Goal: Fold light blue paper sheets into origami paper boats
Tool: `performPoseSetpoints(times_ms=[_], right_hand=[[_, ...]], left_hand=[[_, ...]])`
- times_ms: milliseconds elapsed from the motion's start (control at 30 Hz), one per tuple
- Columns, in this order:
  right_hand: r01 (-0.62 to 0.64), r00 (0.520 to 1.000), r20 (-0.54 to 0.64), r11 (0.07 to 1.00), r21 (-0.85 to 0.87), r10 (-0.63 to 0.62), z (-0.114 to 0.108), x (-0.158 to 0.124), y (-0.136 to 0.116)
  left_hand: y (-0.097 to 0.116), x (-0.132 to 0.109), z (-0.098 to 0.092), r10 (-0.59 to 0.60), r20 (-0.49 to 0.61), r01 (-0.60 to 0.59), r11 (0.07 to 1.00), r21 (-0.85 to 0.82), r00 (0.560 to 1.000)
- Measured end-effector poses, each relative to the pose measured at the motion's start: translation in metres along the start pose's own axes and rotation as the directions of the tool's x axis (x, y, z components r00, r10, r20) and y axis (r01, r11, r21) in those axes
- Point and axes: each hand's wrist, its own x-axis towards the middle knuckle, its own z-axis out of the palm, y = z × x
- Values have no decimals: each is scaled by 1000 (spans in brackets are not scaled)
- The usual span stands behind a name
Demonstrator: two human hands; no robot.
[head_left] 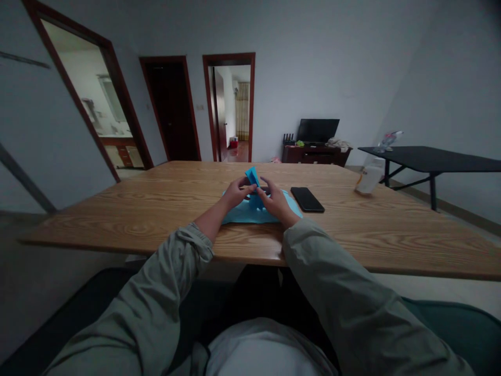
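My left hand [237, 192] and my right hand [274, 197] come together near the front of the table. Between their closed fingers is a piece of folded blue paper [251, 175], its upper end standing up above the fingertips. Both thumbs meet on its near side, and part of the paper is covered by the fingers. Under the hands a light blue sheet [250, 215] lies flat on the wood; whether it is paper or plastic I cannot tell. A black phone [307, 199] rests to the right of my right hand.
The wooden table [156, 209] stretches out on both sides. Near its right edge stands a whitish translucent container [368, 180]. Beyond is a black folding table [434, 156] bearing a clear plastic item [388, 140]. A television [319, 130] stands on a dark cabinet [313, 155] by the far wall.
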Motion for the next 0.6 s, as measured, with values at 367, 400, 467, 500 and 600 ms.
performPoseSetpoints(times_ms=[367,400,467,500,600], right_hand=[[-131,982,-158,980,-151,107,-5,12,20],[-148,978,-169,980,-132,125,-7,13,24],[-176,968,-194,981,-83,158,-13,17,30],[-186,965,-198,981,-58,171,-16,18,34],[-202,968,-156,979,-13,198,-22,22,44]], left_hand=[[11,0,-8,-26,-139,18,998,-61,990],[13,-1,-12,-23,-171,11,998,-70,985],[15,0,-22,-7,-237,-8,998,-63,971],[15,1,-28,2,-266,-16,999,-51,964],[7,5,-46,-10,-294,5,1000,-17,956]])
